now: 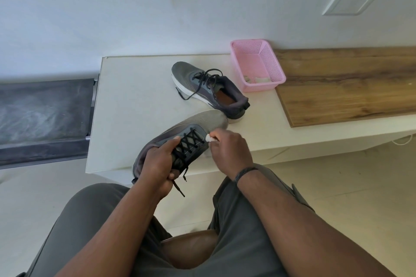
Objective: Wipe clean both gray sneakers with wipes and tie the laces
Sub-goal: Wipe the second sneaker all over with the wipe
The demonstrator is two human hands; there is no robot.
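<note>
left hand (157,164) grips the near shoe (180,139) steady while right hand (229,148), pinching a wipe (210,138), should rub firmly beside the laces (190,145).

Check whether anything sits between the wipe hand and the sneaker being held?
Nothing visible does. The right hand pinches the white wipe right against the held sneaker, beside its laces, while the left hand grips that sneaker.

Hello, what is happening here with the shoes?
A seated person is cleaning a pair of gray sneakers. The left hand grips one sneaker at its collar, while the right hand pinches a white wipe against its side. Its laces hang untied. The second sneaker lies on the white table, also untied, beside a pink basket.
</note>
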